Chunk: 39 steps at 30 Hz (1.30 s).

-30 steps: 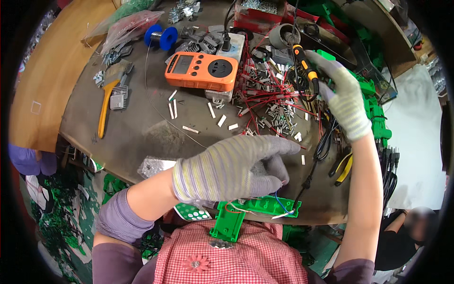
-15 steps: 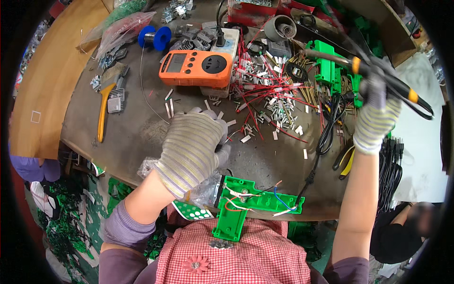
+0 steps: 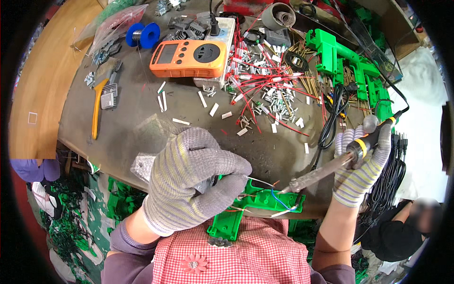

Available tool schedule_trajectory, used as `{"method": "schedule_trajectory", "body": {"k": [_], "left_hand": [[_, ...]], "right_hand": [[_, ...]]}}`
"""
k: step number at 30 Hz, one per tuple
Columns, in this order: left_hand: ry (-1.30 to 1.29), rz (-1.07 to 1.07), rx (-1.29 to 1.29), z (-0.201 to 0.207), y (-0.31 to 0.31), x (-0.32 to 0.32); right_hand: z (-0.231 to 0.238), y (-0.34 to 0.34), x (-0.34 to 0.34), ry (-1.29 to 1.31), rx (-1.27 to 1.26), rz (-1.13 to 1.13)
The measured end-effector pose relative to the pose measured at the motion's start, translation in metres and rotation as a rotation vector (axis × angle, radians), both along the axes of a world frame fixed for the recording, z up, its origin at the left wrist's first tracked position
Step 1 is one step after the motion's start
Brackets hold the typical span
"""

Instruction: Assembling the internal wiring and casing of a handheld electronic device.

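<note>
– Who is at work here?
– A person in a red checked apron [image 3: 231,253], both hands gloved, at a dark bench [image 3: 123,135] strewn with parts.

– What does the left hand [image 3: 191,182] do?
– Left of centre in the lower half of the frame, it pinches a thin pale wire [image 3: 259,180] between thumb and forefinger. The strand reaches right, its far end near the upper tip of a blue wire [image 3: 281,201].

– And the right hand [image 3: 362,168]?
– At right, just below mid-height, its fingers curl around the handle of a soldering iron [image 3: 321,175]. The shaft slants down toward lower centre, its tip close to the blue wire; whether they touch, I cannot tell.

– Where is the casing [image 3: 223,227]?
– Bottom centre, at the bench's near edge, green and partly hidden behind the left hand. The blue wire arcs over its right-hand arm.

– What fills the bench?
– An orange meter [image 3: 184,71] and a blue spool [image 3: 151,35] at upper left, a yellow-handled brush [image 3: 97,109] farther left. Red leads [image 3: 283,76] tangle at upper centre, and green housings [image 3: 326,54] pile at upper right.

– Anyone nearby?
– Another person [image 3: 395,236], in black, at lower right.
</note>
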<state>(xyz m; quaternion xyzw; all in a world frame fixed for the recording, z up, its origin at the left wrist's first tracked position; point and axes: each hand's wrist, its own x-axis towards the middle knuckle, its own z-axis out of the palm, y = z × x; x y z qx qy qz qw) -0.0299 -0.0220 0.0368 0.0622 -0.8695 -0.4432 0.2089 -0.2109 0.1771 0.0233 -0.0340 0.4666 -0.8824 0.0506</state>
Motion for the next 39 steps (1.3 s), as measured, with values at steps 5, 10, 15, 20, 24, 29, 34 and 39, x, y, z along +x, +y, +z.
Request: {"method": "schedule_trajectory", "body": {"k": [5, 10, 15, 20, 24, 29, 34, 39], "left_hand": [[0.087, 0.049, -0.028, -0.007, 0.001, -0.002], [0.091, 0.051, -0.049, -0.008, 0.001, -0.004], [0.126, 0.069, -0.076, -0.011, 0.002, -0.007], [0.045, 0.026, -0.036, -0.005, 0.002, -0.008], [0.059, 0.070, -0.001, -0.010, 0.001, -0.004], [0.094, 0.135, 0.028, -0.013, -0.005, 0.015], [-0.007, 0.253, 0.144, -0.014, -0.003, 0.039], [0.084, 0.026, 0.130, -0.021, 0.000, 0.033]], "right_hand": [[-0.009, 0.005, -0.003, 0.005, -0.022, 0.090], [-0.008, -0.001, 0.000, -0.040, -0.015, -0.004], [-0.011, 0.004, -0.001, 0.028, -0.044, 0.110], [-0.012, 0.009, -0.002, 0.048, -0.025, 0.172], [-0.010, 0.010, -0.003, 0.029, -0.048, 0.269], [0.008, 0.011, -0.014, -0.015, 0.009, 0.087], [0.041, -0.005, -0.028, -0.047, 0.185, 0.113], [0.037, -0.035, -0.035, 0.090, 0.204, 0.440]]}}
